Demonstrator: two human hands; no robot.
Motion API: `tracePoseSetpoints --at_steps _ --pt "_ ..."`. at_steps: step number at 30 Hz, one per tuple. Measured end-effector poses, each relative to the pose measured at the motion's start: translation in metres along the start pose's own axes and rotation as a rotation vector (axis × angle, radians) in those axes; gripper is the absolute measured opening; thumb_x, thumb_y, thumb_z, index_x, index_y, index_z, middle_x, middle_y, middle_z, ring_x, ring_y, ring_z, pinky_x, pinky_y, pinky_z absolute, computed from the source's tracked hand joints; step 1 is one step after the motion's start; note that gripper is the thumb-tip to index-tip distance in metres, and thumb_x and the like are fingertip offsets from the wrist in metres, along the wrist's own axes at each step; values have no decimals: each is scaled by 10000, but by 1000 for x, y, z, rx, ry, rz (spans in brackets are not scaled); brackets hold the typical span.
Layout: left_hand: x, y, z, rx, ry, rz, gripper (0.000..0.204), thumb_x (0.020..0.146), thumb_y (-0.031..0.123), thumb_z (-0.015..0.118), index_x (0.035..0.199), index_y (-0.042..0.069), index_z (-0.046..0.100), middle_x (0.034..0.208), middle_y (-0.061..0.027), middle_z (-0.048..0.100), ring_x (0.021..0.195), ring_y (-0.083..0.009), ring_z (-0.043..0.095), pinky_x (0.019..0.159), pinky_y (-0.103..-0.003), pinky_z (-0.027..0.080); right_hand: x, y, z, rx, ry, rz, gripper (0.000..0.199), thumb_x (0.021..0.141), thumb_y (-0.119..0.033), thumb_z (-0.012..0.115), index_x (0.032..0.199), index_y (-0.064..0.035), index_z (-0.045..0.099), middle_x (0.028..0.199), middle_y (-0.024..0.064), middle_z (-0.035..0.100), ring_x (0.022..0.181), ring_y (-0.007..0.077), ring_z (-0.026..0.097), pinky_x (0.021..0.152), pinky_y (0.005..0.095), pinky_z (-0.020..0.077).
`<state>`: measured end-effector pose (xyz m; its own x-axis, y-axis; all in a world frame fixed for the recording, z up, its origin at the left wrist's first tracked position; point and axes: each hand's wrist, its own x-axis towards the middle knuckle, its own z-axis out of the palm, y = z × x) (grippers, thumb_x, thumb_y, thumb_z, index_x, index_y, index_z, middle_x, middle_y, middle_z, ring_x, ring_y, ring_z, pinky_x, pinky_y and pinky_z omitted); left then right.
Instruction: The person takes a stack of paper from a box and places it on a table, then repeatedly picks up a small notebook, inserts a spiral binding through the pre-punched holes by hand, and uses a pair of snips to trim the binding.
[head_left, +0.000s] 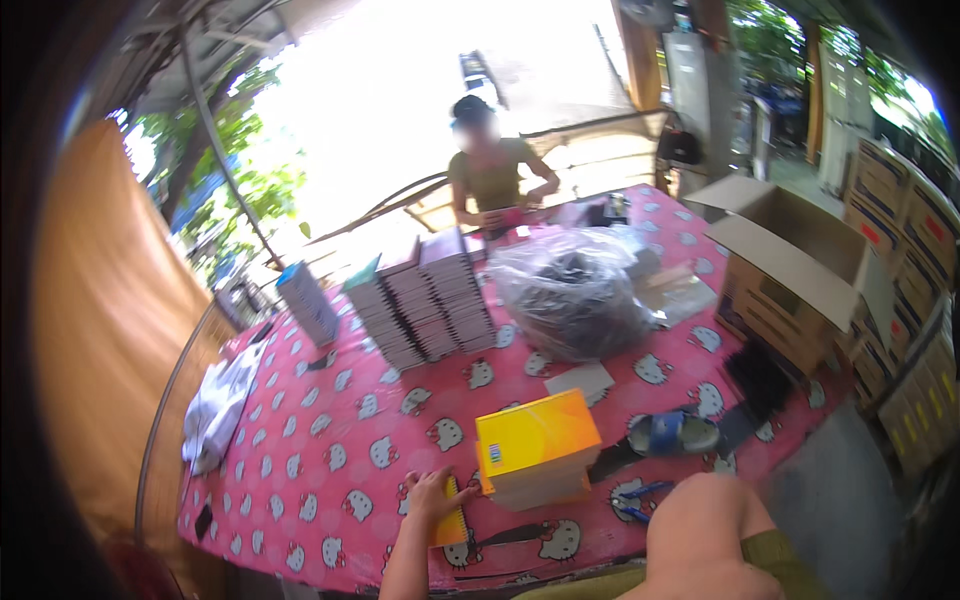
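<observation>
My left hand (430,494) reaches in from the lower edge and grips a thin yellow notebook (452,522) with a dark spiral edge, flat on the pink cat-print tablecloth (330,440). Just right of it stands a short stack of yellow-topped boxes (536,446); the notebook lies against its left foot. My right hand is out of sight; only a bare limb with an olive hem (712,540) fills the lower right.
Blue-handled scissors (640,496) and a blue tape roll (676,432) lie right of the boxes. Behind stand rows of stacked books (430,300), a clear bag of dark items (575,290), an open carton (790,270) and white bags (215,405). Another person (492,175) works at the far side.
</observation>
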<state>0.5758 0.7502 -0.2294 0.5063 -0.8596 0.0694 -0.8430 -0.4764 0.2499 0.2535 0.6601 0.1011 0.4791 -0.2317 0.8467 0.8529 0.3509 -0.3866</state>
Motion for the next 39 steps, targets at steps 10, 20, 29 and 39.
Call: tracePoseSetpoints --at_steps 10,20,29,39 --pt "36 43 -83 -443 829 -96 225 843 130 641 1043 26 645 974 -114 669 876 -184 612 830 -329 446 -29 -33 28 -150 422 -222 805 937 -550 321 977 213 572 880 339 623 831 342 669 763 323 553" --pt "2 185 -151 -644 1355 205 194 877 129 620 1023 3 642 919 -89 671 796 -213 620 803 -315 484 -46 -70 17 -556 302 -642 835 888 -640 336 906 133 652 867 291 652 805 338 685 689 374 573" --pt "-20 183 -162 -756 1300 98 192 851 180 665 962 25 648 861 -72 675 757 -261 622 850 -338 485 -81 -82 -47 -958 237 -258 410 941 -287 472 1168 46 548 1012 157 655 904 220 641 799 334 499" --pt "95 202 -158 -198 -48 468 368 822 172 630 1146 6 569 1090 -180 590 985 -328 583 893 -385 436 -278 -116 -369 -2355 895 1276 566 659 -396 789 1021 -34 550 1073 180 556 1041 366 553 848 449 486"
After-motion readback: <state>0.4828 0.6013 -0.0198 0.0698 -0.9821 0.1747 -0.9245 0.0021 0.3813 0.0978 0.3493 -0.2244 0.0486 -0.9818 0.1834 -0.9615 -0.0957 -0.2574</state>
